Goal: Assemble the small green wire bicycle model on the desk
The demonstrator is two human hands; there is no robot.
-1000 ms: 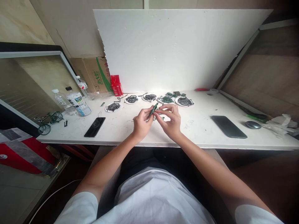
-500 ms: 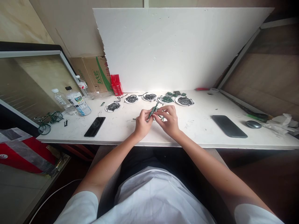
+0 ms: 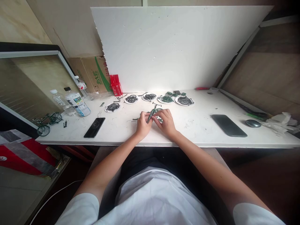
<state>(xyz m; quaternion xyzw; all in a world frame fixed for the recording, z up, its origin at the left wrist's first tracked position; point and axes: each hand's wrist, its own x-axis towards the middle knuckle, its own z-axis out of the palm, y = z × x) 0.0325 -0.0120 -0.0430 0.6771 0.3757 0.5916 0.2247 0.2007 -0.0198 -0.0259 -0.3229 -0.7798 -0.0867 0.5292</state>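
Now L hand (image 3: 142, 124) & R hand (image 3: 166, 121) both pinch green bike frame (image 3: 152, 113) just over white table (image 3: 201, 125).

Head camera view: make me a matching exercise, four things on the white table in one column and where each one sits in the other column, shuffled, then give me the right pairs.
Things:
1. green model frame
2. finished green model bicycle
3. computer mouse
4. red box

Places:
A. at the table's far left edge
B. against the white board at the back
C. between the left hand and right hand
D. far right, just past the large dark phone

Pairs: 1-C, 2-A, 3-D, 4-B
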